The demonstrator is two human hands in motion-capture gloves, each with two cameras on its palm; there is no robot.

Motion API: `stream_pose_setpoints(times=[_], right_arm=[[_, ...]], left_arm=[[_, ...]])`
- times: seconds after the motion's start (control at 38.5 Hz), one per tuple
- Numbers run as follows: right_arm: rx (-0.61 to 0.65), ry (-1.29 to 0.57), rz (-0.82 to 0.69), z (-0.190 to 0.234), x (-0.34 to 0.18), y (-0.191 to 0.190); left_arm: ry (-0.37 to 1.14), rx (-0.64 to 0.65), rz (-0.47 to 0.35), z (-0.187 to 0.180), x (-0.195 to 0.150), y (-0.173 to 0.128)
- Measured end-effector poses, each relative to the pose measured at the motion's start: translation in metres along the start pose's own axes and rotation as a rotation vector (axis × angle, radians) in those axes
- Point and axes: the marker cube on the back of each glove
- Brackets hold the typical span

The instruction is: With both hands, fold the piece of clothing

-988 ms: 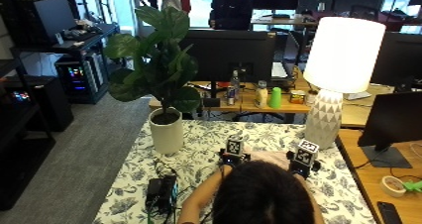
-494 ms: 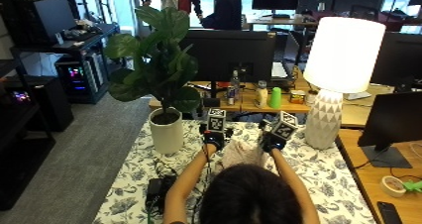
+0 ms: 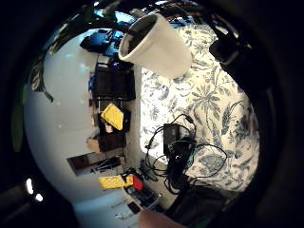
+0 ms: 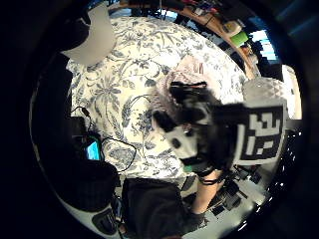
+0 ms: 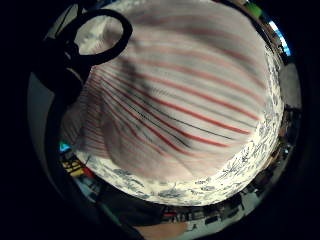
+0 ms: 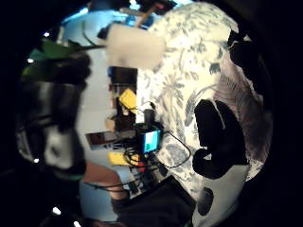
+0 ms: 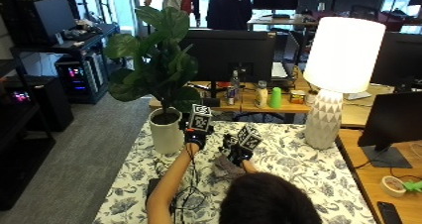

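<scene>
Both hands have drifted left since half a second ago, and the right now sits lower, down at the garment. That striped garment (image 7: 227,168) lies bunched on the floral tablecloth (image 7: 296,159), right in front of the person. Right hand (image 7: 238,152) is down on it, and whether its fingers pinch cloth I cannot tell. Left hand (image 7: 195,136) hovers above the table near the white plant pot (image 7: 166,131), grip also impossible to read. Risk from here: with only one hand on the cloth, any fold could drag crooked and bunch further.
</scene>
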Motion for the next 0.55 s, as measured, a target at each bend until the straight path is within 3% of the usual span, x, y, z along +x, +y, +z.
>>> stream_pose_setpoints(times=[0.05, 0.1, 0.31, 0.44, 0.55], right_arm=[[0.113, -0.023, -0.117, -0.022, -0.004, 0.005], [0.149, -0.058, -0.186, -0.046, -0.007, 0.017], [0.403, -0.023, -0.210, -0.133, 0.022, 0.038], [0.392, 0.024, -0.111, -0.140, 0.043, 0.043], [0.368, 0.037, -0.123, -0.132, 0.049, 0.037]], left_arm=[[0.013, 0.009, 0.013, 0.002, 0.001, -0.013], [0.020, 0.019, 0.022, -0.001, 0.001, -0.016], [0.011, 0.071, 0.037, -0.018, 0.008, -0.008], [0.007, 0.083, 0.064, -0.016, 0.018, -0.009], [0.007, 0.073, 0.086, -0.007, 0.026, -0.015]])
